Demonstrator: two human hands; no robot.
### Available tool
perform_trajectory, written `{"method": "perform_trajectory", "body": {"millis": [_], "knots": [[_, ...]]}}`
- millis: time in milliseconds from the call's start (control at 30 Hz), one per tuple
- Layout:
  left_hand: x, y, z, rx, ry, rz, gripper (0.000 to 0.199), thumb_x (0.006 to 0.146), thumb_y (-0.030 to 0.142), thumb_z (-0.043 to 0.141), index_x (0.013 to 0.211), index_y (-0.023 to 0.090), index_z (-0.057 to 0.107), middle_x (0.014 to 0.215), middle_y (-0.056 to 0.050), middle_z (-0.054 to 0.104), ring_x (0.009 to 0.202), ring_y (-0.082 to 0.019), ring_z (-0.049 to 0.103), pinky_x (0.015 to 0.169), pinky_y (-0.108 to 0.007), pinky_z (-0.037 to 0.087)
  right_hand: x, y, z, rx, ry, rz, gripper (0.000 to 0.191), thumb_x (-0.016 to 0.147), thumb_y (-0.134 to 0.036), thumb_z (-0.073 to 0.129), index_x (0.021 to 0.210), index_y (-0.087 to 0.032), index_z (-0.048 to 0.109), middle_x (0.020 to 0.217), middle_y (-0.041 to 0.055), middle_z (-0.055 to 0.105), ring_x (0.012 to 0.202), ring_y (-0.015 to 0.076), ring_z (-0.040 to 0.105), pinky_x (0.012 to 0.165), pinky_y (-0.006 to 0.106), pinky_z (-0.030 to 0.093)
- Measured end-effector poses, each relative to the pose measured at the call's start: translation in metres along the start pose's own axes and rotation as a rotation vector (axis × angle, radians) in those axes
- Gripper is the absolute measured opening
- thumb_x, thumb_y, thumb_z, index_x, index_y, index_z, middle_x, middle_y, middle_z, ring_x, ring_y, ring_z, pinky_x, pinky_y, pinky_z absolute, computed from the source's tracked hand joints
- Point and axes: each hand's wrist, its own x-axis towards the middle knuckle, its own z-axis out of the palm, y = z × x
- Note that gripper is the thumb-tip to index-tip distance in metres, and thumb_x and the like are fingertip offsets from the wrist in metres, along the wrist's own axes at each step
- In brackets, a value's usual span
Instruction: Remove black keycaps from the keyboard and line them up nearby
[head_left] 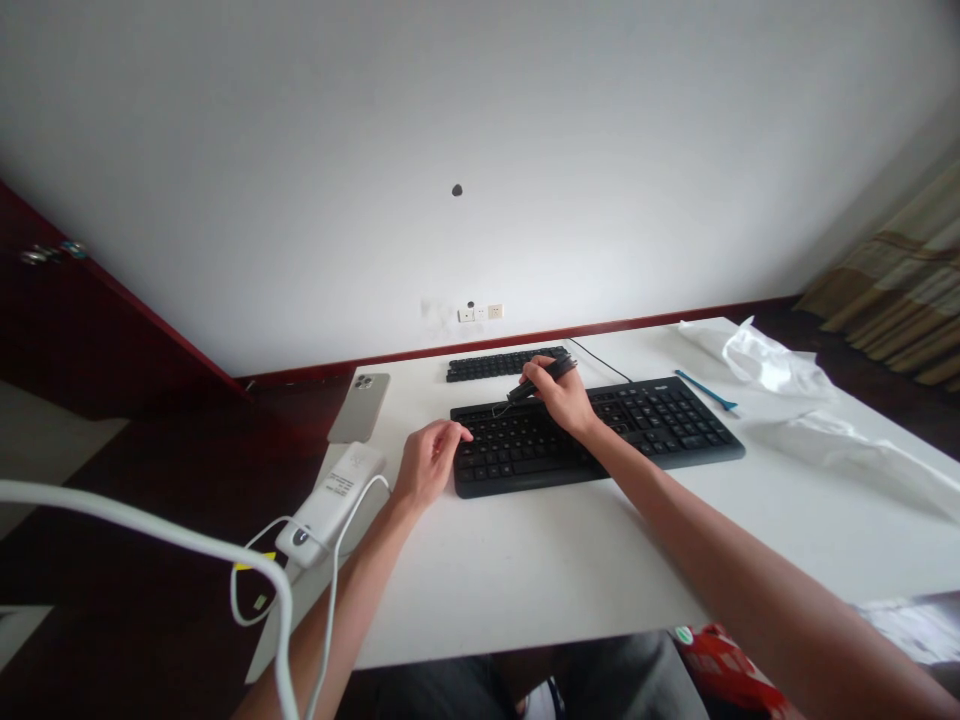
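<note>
A black keyboard (540,466) lies on the white table, its cord running off from the back edge. My right hand (559,395) is closed around the dark handle of a keycap puller (519,392). The wire end of the puller reaches down over the keys at the upper left of the keyboard. By the keyboard's left edge is my left hand (431,460), its fingers curled in and a fingertip at the edge. Whatever those fingers may hold is hidden. Behind the keyboard several loose black keycaps (487,367) are set out in close rows.
On the table's left side lie a phone (365,405) and a white power bank (334,500) with a white cable (225,548) crossing near my left arm. To the right are a blue pry tool (705,389) and crumpled clear plastic (772,360). A wall stands behind the table.
</note>
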Motion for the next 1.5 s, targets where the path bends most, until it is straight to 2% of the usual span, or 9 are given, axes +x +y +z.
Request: {"method": "perform_trajectory", "body": {"millis": [100,233,433,800,967,1167,1367,1500], "knots": [[-0.001,0.005,-0.001,0.003,-0.037,0.045,0.047,0.106,0.045,0.043,0.083,0.019,0.076,0.085,-0.003,0.071,0.074,-0.015,0.061,0.071,-0.026,0.043,-0.005,-0.007,0.006,0.045,-0.069,0.003,0.036,0.095,-0.045,0.055,0.071,-0.019,0.064,0.068,0.0008,0.056,0.064,0.0156,0.051,0.058,0.027,0.04],[-0.001,0.008,-0.001,0.017,-0.064,0.03,0.049,0.106,0.045,0.043,0.082,0.019,0.077,0.082,-0.003,0.069,0.07,-0.015,0.06,0.069,-0.027,0.042,-0.014,-0.016,0.013,0.0,-0.18,-0.094,0.036,0.095,-0.04,0.054,0.067,-0.019,0.063,0.065,0.0002,0.056,0.064,0.0152,0.051,0.061,0.028,0.041],[-0.001,0.01,0.0,0.03,-0.11,0.001,0.048,0.104,0.046,0.045,0.081,0.019,0.077,0.078,-0.003,0.067,0.067,-0.015,0.057,0.063,-0.026,0.04,-0.022,-0.023,0.017,-0.064,-0.312,-0.126,0.029,0.095,-0.035,0.056,0.072,-0.019,0.063,0.067,0.0006,0.065,0.064,0.0154,0.055,0.064,0.028,0.044],[-0.001,0.008,0.002,0.047,-0.123,0.021,0.044,0.104,0.04,0.046,0.08,0.019,0.076,0.079,-0.002,0.069,0.068,-0.015,0.056,0.064,-0.026,0.038,-0.028,-0.031,0.018,-0.169,-0.372,-0.226,0.026,0.094,-0.03,0.055,0.072,-0.018,0.062,0.064,-0.0014,0.061,0.06,0.012,0.048,0.059,0.027,0.036],[-0.001,0.01,0.001,0.064,-0.122,0.016,0.043,0.103,0.04,0.047,0.079,0.02,0.076,0.082,-0.002,0.072,0.074,-0.017,0.061,0.07,-0.026,0.043,-0.029,-0.033,0.018,-0.22,-0.38,-0.245,0.025,0.093,-0.03,0.055,0.071,-0.019,0.06,0.062,-0.002,0.059,0.059,0.0118,0.044,0.058,0.027,0.035],[-0.001,0.01,-0.001,0.035,-0.131,-0.005,0.042,0.103,0.038,0.046,0.081,0.021,0.077,0.087,-0.003,0.074,0.083,-0.018,0.066,0.078,-0.027,0.045,-0.029,-0.034,0.019,-0.177,-0.431,-0.214,0.026,0.093,-0.03,0.054,0.071,-0.019,0.062,0.064,-0.0009,0.064,0.059,0.0123,0.048,0.058,0.026,0.039],[-0.001,0.006,0.002,0.038,-0.1,-0.021,0.039,0.102,0.041,0.048,0.082,0.019,0.073,0.081,-0.002,0.072,0.072,-0.017,0.061,0.067,-0.026,0.043,-0.029,-0.031,0.021,-0.089,-0.429,-0.156,0.027,0.095,-0.031,0.055,0.072,-0.018,0.064,0.065,-0.0003,0.065,0.061,0.0133,0.053,0.061,0.026,0.042],[-0.001,0.004,0.002,-0.011,-0.107,-0.005,0.031,0.1,0.038,0.052,0.094,0.019,0.076,0.093,-0.005,0.075,0.079,-0.018,0.065,0.069,-0.026,0.045,-0.03,-0.033,0.022,-0.108,-0.419,-0.153,0.032,0.098,-0.037,0.056,0.072,-0.018,0.066,0.064,-0.0014,0.063,0.06,0.0123,0.051,0.059,0.025,0.039]]}}
